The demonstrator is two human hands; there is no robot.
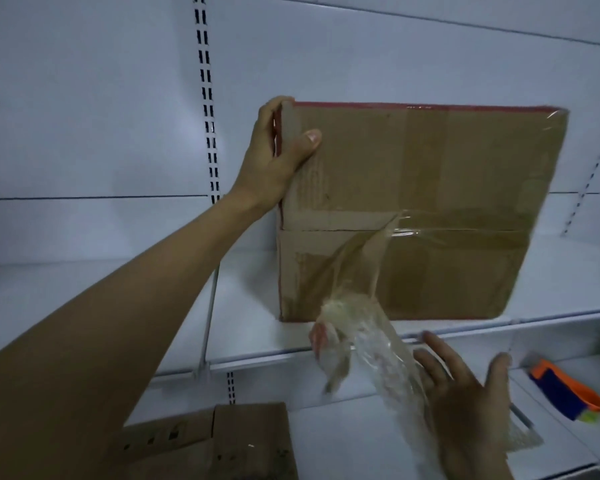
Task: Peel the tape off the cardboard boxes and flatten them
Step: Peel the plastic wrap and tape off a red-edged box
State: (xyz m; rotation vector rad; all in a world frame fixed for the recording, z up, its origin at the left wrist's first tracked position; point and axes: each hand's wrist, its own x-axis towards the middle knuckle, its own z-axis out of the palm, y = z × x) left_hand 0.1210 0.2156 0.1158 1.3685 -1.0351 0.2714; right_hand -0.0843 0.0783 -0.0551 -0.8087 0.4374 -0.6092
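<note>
Standing upright on the shelf, the cardboard box is gripped at its top-left corner by the left hand; the right hand, fingers spread, trails clear tape half-peeled from the seam. Unpinched, the tape could slip free or tear short

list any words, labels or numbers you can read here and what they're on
No text is readable.
Upright box: brown face and clear tape, no legible print.
Lower box: dark printed marks, too blurred to read.
Orange and blue object: no legible label.
</note>
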